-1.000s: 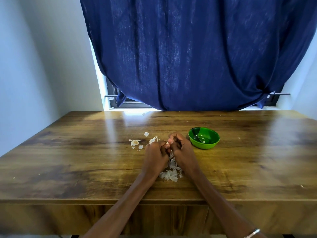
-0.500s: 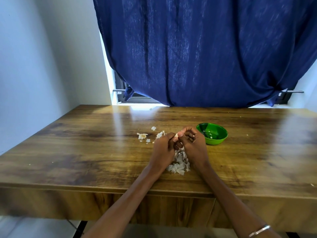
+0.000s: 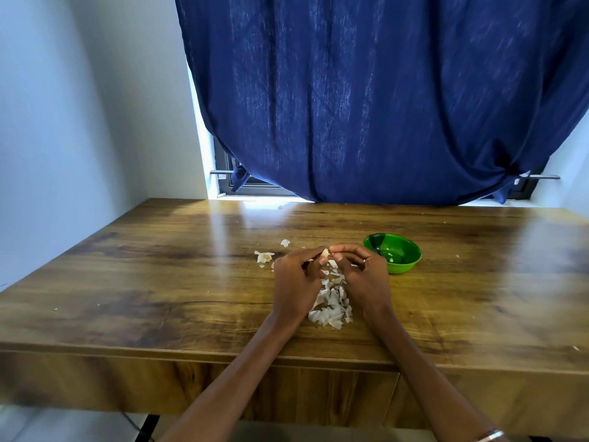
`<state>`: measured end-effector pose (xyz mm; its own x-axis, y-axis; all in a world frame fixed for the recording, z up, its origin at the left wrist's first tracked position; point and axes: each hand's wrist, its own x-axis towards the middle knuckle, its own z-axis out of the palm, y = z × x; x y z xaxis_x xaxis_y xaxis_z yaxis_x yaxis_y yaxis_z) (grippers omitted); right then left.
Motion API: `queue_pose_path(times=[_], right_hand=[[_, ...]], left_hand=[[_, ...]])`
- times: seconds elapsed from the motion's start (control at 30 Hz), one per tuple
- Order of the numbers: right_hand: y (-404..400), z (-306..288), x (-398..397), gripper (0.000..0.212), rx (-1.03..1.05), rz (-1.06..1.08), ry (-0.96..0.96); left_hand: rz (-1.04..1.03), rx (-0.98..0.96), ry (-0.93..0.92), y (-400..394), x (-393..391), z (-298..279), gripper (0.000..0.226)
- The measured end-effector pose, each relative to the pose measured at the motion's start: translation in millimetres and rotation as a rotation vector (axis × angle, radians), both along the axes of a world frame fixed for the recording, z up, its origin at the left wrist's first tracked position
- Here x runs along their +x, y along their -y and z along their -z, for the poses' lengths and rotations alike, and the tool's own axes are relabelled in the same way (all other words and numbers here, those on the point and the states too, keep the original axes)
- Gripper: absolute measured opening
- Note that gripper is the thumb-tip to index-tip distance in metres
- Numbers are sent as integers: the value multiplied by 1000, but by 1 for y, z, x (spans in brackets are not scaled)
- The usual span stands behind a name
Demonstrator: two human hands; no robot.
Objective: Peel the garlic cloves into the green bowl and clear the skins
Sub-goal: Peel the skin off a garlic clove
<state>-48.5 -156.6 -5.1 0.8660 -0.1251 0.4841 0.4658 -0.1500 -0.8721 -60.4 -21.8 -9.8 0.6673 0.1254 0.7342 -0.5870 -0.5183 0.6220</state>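
Both hands meet over the middle of the wooden surface (image 3: 159,266). The left hand (image 3: 294,282) and the right hand (image 3: 363,275) have their fingers curled inward, and together they pinch a pale garlic clove (image 3: 325,252) between their fingertips, held just above the surface. A thin ring shows on a finger of the right hand, and a metal bangle (image 3: 489,435) sits on the right wrist.

Below and between the hands lies a pile of white garlic skins (image 3: 331,306), spreading toward the near edge. A few loose skin scraps (image 3: 264,256) lie just left of the left hand, with another small piece (image 3: 285,242) a little farther back.

The green bowl (image 3: 404,266) stands upright just right of the right hand, apart from it; something small and pale lies inside, too small to identify. Behind the surface hangs a dark blue curtain (image 3: 366,106) over a window.
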Motion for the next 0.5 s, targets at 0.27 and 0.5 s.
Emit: queue_pose_path(times=[0.27,0.5], right_hand=[[-3,-1,-5,25,-94,54,80],[-3,-4,-8,17,-30,51,101]], left_hand=[[15,-32,-45,-3,6,6,21],[-8,-16,-65,-2,10,8,16]])
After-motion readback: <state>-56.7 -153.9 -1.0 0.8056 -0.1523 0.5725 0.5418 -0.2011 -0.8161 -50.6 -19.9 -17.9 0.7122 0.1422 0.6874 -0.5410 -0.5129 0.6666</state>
